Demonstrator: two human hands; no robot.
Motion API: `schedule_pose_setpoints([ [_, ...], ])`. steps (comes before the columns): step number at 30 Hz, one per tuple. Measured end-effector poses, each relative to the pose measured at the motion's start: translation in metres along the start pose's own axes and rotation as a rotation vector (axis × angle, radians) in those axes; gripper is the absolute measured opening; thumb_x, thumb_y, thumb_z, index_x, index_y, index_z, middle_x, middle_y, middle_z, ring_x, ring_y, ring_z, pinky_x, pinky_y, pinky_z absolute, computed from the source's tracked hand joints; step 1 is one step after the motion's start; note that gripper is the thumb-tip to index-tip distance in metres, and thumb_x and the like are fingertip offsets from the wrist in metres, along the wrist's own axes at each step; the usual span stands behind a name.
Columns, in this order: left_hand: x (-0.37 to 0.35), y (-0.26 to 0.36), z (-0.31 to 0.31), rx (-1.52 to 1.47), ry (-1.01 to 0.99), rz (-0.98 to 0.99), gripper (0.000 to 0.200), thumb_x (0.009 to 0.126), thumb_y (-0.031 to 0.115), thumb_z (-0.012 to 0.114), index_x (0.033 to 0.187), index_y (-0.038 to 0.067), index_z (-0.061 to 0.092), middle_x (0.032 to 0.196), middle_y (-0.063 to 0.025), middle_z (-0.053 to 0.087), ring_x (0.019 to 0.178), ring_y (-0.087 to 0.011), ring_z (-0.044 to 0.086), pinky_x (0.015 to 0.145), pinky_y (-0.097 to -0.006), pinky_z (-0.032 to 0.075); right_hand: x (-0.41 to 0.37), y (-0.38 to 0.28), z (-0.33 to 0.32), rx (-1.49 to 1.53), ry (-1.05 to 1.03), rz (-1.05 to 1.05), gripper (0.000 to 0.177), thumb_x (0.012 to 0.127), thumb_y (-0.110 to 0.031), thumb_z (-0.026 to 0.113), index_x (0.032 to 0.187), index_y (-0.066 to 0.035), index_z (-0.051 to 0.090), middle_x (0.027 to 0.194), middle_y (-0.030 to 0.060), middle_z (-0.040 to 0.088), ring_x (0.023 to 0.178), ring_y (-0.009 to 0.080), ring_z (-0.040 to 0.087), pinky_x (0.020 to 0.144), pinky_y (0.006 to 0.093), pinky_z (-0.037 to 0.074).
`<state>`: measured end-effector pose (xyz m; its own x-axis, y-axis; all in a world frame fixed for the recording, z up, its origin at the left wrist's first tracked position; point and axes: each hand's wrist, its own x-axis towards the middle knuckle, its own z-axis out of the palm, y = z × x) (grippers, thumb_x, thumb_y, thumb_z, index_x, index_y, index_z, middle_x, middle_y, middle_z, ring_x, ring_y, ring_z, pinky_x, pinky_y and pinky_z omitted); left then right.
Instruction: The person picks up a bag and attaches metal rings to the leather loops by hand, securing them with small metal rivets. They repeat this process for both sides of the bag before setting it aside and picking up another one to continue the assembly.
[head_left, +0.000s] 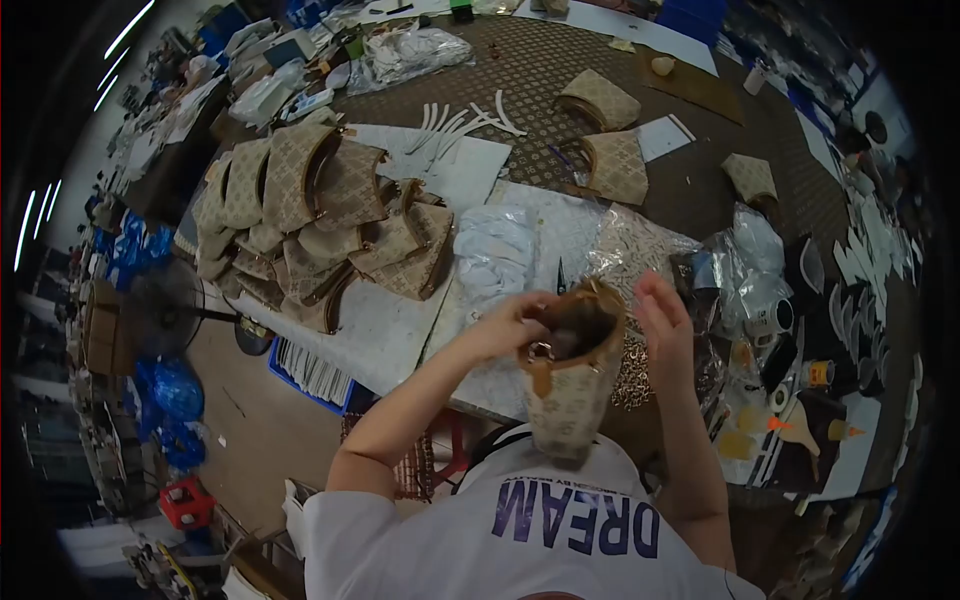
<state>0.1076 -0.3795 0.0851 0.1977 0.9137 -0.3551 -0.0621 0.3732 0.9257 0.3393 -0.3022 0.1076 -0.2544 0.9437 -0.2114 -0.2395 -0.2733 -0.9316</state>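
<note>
A beige patterned bag [568, 400] with brown trim stands upright against my shirt, its mouth open upward and a metal ring at its left rim. My left hand [515, 325] grips that rim with its fingers closed. To the right of the bag, my right hand [662, 312] is raised a little apart from it, fingers extended and nothing visible in them. Small gold metal rings [632, 375] lie on the table between the bag and my right forearm. Behind the bag is a clear plastic bag of small pieces [635, 245].
A large heap of similar bag pieces [325, 215] covers the left of the table. White plastic-wrapped packs [495, 255] lie at the centre. Bottles, a jar [818, 374] and a brush crowd the right. A blue crate [310, 372] and a fan [170, 306] stand at left.
</note>
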Motion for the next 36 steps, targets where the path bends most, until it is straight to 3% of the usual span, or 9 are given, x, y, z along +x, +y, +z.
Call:
schedule_pose_setpoints([
  [6,0.006,0.041,-0.097,0.562,0.572,0.489,0.043,0.075,-0.003,0.056,0.117,0.006,0.059,0.098,-0.0089,0.067,0.087,-0.0175,0.064,0.074,-0.0273,0.051,-0.042,-0.119,0.035,0.381,-0.733,-0.215,0.015,0.089,-0.008,0.051,0.101,-0.002,0.058,0.113,0.0156,0.061,0.115,0.0212,0.053,0.102,0.0356,0.036],
  [9,0.014,0.084,-0.085,1.167,0.779,0.273,0.036,0.078,0.004,0.058,0.114,0.010,0.062,0.103,-0.0123,0.066,0.088,-0.0277,0.064,0.075,-0.0339,0.052,-0.057,-0.151,0.040,0.412,-0.995,-0.335,0.016,0.089,-0.008,0.051,0.101,-0.001,0.058,0.113,0.0155,0.061,0.115,0.0211,0.053,0.102,0.0354,0.036],
  [13,0.087,-0.002,-0.164,1.620,0.648,0.218,0.026,0.083,0.014,0.059,0.108,0.011,0.064,0.108,-0.0136,0.063,0.093,-0.0320,0.061,0.077,-0.0408,0.051,-0.066,-0.169,0.023,0.403,-1.026,-0.441,0.017,0.088,-0.008,0.051,0.102,-0.001,0.058,0.113,0.0155,0.061,0.115,0.0210,0.053,0.102,0.0352,0.036],
  [15,0.112,-0.002,-0.156,1.533,0.368,-0.418,0.024,0.087,0.017,0.056,0.107,0.009,0.064,0.105,-0.0141,0.063,0.093,-0.0334,0.061,0.077,-0.0408,0.050,-0.067,-0.173,0.013,0.385,-0.988,-0.481,0.018,0.088,-0.008,0.051,0.103,-0.001,0.057,0.113,0.0155,0.061,0.115,0.0209,0.053,0.102,0.0351,0.036],
  [19,0.181,-0.010,-0.143,1.276,0.625,0.165,0.026,0.091,0.022,0.053,0.104,0.004,0.066,0.096,-0.0177,0.064,0.090,-0.0337,0.062,0.074,-0.0390,0.051,-0.057,-0.170,-0.004,0.380,-0.885,-0.511,0.019,0.088,-0.008,0.050,0.104,0.000,0.057,0.113,0.0154,0.061,0.115,0.0208,0.052,0.102,0.0349,0.035],
  [27,0.380,-0.035,-0.077,-0.280,0.330,0.057,0.027,0.089,0.005,0.053,0.112,-0.006,0.045,0.100,-0.0145,0.057,0.085,-0.0241,0.064,0.072,-0.0307,0.052,-0.028,-0.161,-0.034,0.404,-0.738,-0.488,0.021,0.087,-0.008,0.050,0.106,0.000,0.057,0.113,0.0154,0.061,0.115,0.0206,0.052,0.103,0.0345,0.035],
  [31,0.426,-0.033,-0.072,-0.385,0.345,-0.041,0.023,0.088,0.011,0.058,0.105,-0.002,0.051,0.083,-0.0106,0.059,0.071,-0.0193,0.064,0.056,-0.0276,0.049,-0.022,-0.154,-0.047,0.366,-0.630,-0.503,0.023,0.087,-0.008,0.050,0.107,0.001,0.057,0.113,0.0153,0.060,0.115,0.0204,0.052,0.103,0.0343,0.034],
  [34,0.419,-0.025,-0.057,0.069,0.467,0.191,0.026,0.087,0.021,0.062,0.097,-0.002,0.059,0.068,-0.0080,0.061,0.042,-0.0145,0.055,0.040,-0.0285,0.042,-0.016,-0.154,-0.057,0.264,-0.455,-0.550,0.024,0.087,-0.008,0.050,0.108,0.001,0.057,0.113,0.0153,0.060,0.115,0.0203,0.052,0.103,0.0341,0.034],
  [36,0.366,0.019,-0.031,0.467,0.457,0.317,0.022,0.085,0.020,0.063,0.094,0.000,0.062,0.071,-0.0105,0.063,0.052,-0.0196,0.061,0.046,-0.0324,0.045,-0.003,-0.155,-0.059,0.097,-0.271,-0.553,0.024,0.087,-0.008,0.050,0.108,0.001,0.057,0.113,0.0153,0.060,0.115,0.0203,0.052,0.103,0.0340,0.034],
])
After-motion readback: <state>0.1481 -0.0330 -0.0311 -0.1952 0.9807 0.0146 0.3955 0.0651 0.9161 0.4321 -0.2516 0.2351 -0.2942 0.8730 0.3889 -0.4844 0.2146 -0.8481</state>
